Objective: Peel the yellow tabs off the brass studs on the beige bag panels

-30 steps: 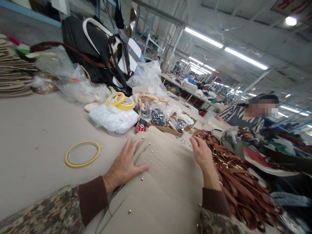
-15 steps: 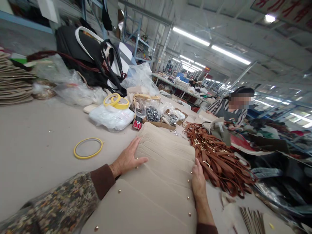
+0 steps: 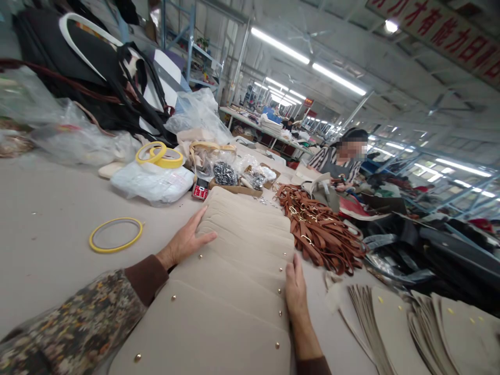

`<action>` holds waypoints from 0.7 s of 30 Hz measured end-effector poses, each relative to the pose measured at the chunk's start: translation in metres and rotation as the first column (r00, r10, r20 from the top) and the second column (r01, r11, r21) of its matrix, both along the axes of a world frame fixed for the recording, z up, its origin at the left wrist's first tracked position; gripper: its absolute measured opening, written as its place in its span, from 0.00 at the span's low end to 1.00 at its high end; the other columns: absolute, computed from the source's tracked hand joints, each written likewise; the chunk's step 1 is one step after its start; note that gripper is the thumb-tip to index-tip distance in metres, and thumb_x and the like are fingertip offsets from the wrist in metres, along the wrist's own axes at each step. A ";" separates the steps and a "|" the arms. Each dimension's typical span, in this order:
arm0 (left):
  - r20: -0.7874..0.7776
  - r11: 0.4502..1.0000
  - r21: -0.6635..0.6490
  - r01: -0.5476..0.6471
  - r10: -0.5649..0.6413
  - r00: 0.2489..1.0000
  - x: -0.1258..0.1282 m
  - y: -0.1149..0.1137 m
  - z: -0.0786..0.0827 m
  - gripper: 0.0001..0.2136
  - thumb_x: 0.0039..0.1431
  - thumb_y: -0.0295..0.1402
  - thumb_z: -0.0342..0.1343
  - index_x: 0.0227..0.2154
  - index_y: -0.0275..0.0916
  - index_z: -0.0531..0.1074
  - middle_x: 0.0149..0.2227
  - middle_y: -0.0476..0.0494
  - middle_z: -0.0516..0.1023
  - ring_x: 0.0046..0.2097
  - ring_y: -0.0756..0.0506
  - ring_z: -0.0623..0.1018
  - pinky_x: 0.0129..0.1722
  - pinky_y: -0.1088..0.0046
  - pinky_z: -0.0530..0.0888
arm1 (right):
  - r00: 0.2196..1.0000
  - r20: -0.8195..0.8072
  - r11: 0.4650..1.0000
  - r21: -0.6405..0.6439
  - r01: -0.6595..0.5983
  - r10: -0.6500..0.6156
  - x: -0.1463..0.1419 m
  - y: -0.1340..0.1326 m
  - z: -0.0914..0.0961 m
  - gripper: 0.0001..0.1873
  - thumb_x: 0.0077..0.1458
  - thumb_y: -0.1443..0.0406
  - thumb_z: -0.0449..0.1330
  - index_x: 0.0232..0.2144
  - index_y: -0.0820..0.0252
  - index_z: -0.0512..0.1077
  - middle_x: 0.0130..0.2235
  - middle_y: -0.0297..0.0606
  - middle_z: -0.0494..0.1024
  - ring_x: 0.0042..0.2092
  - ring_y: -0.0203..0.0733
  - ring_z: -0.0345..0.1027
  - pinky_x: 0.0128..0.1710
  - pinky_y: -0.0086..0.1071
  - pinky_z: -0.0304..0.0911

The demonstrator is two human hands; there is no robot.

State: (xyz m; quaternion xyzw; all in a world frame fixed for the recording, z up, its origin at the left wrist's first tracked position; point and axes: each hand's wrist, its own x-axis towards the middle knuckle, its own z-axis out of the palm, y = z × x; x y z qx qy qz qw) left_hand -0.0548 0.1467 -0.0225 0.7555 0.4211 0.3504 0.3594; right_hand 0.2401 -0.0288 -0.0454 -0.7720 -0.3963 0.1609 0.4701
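Observation:
A fanned stack of beige panels (image 3: 230, 317) with gold studs along both sides lies in front of me, overlapping like shingles. My left hand (image 3: 186, 244) rests on the stack's left edge, thumb stretched over the top panel and fingers extended along the side. On the opposite edge, my right hand (image 3: 297, 286) lies against the side of the panels with its fingers pointing away from me. Neither hand is wrapped round anything. Brown straps with gold metal fittings (image 3: 316, 224) are heaped just beyond my right hand.
A yellow tape ring (image 3: 116, 235) lies at left; more yellow rolls (image 3: 167, 158) sit on a plastic-wrapped white packet (image 3: 152, 183). Hardware bags (image 3: 225, 173) stand behind the stack. Beige strips and pieces (image 3: 394, 317) lie at right. A person (image 3: 344, 156) works across the table.
My view has turned rightward, so things sit further left and more beige pieces show at right. My right hand has slid slightly nearer along the stack's edge; my left stays on its side.

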 end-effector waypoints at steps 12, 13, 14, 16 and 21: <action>0.018 0.991 -0.106 -0.086 0.088 0.996 -0.009 0.009 0.003 0.45 0.52 0.55 0.50 0.66 0.32 0.44 0.67 0.37 0.52 0.65 0.37 0.57 0.65 0.60 0.55 | 0.999 0.017 0.997 0.066 -0.034 0.032 0.007 0.046 0.010 0.48 0.53 0.42 0.51 0.65 0.69 0.51 0.67 0.49 0.52 0.67 0.50 0.43 0.65 0.41 0.40; 0.018 0.989 -0.107 -0.098 0.100 0.995 -0.010 0.009 0.004 0.45 0.52 0.55 0.50 0.66 0.32 0.44 0.67 0.37 0.52 0.66 0.37 0.57 0.65 0.60 0.55 | 0.999 0.032 0.996 0.087 -0.033 0.030 0.008 0.050 0.013 0.48 0.53 0.42 0.52 0.65 0.68 0.51 0.67 0.48 0.52 0.68 0.50 0.42 0.66 0.41 0.39; 0.016 0.989 -0.099 -0.106 0.108 0.994 -0.010 0.009 0.005 0.45 0.52 0.55 0.50 0.66 0.32 0.44 0.67 0.37 0.52 0.66 0.37 0.57 0.65 0.61 0.56 | 0.998 0.046 0.993 0.111 -0.035 0.030 0.012 0.054 0.016 0.48 0.54 0.42 0.52 0.66 0.67 0.50 0.67 0.47 0.51 0.68 0.50 0.41 0.66 0.41 0.38; 0.009 0.990 -0.069 -0.120 0.121 0.993 -0.010 0.008 0.006 0.45 0.51 0.55 0.50 0.66 0.32 0.46 0.66 0.37 0.52 0.65 0.36 0.58 0.64 0.60 0.56 | 0.997 0.063 0.987 0.150 -0.053 0.044 0.021 0.066 0.019 0.47 0.54 0.43 0.51 0.66 0.65 0.48 0.67 0.45 0.50 0.68 0.48 0.42 0.66 0.41 0.39; 0.023 0.989 -0.083 -0.123 0.126 0.992 -0.010 0.007 0.004 0.44 0.52 0.55 0.50 0.66 0.33 0.46 0.66 0.39 0.55 0.65 0.37 0.59 0.64 0.60 0.58 | 0.998 0.057 0.993 0.107 -0.038 0.032 0.040 0.104 0.011 0.47 0.56 0.41 0.47 0.65 0.70 0.51 0.65 0.51 0.55 0.66 0.51 0.49 0.64 0.42 0.44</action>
